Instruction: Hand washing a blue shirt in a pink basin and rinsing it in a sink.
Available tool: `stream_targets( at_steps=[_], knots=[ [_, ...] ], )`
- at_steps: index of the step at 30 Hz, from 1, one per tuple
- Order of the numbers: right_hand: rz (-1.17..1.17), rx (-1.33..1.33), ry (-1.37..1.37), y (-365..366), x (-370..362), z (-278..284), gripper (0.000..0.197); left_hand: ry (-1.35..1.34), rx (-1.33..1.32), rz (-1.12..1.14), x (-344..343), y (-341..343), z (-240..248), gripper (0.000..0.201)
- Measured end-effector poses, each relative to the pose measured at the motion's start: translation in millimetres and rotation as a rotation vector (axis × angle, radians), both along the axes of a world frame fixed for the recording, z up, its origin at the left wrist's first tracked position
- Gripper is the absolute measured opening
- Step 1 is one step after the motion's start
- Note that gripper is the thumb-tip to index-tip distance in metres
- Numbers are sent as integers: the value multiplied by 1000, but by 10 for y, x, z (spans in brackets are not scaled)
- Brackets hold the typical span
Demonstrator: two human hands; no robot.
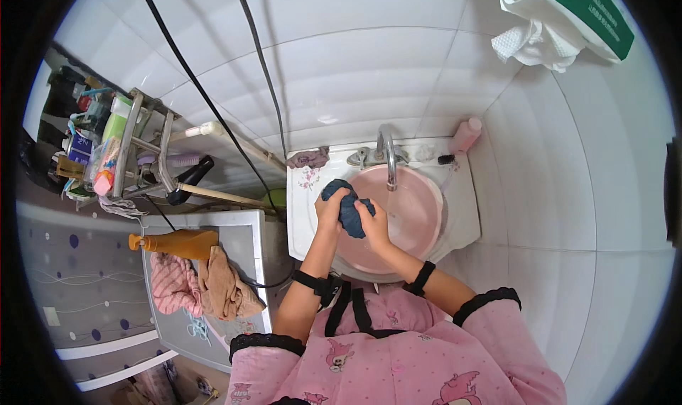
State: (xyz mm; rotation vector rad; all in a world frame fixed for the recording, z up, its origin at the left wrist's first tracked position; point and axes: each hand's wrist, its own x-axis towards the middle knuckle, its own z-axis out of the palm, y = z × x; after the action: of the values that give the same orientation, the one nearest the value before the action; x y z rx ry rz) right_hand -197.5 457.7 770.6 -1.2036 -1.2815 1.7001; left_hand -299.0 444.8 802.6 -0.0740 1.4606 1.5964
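Note:
A dark blue bunched-up cloth (349, 215) is squeezed between my two hands, over the left part of a pink basin (435, 210). My left hand (330, 208) is closed round its left side, and my right hand (375, 225) grips it from the right. The basin sits in a white sink (458, 224) and has water in it. A chrome faucet (391, 165) reaches over the basin just beyond my hands. The cloth's underside and some of my fingers are hidden.
A brown crumpled cloth (308, 158) lies at the sink's back left corner; a pink bottle (467, 135) and black-bristled brush (446, 159) are at the right. Left stands a grey-topped surface (238, 233) with an orange-brown pump bottle (181, 243) and towels (224, 284). Black cables (259, 50) hang nearby.

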Motion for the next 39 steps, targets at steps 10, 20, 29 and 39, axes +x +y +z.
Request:
stream_targets(
  at_steps=[10, 20, 29, 39],
  knots=[
    [-242, -828, 517, 55, -88, -228, 22, 465, 152, -311, 54, -30, 73, 26],
    [209, -925, 330, 126, 8, -131, 24, 374, 135, -539, -322, -114, -106, 26],
    [403, 639, -168, -66, 122, 337, 40, -355, -9, 72, -395, -312, -626, 19],
    [33, 41, -6, 151, -14, 35, 48, -487, 188, 80, -182, -119, -263, 29]
  ],
)
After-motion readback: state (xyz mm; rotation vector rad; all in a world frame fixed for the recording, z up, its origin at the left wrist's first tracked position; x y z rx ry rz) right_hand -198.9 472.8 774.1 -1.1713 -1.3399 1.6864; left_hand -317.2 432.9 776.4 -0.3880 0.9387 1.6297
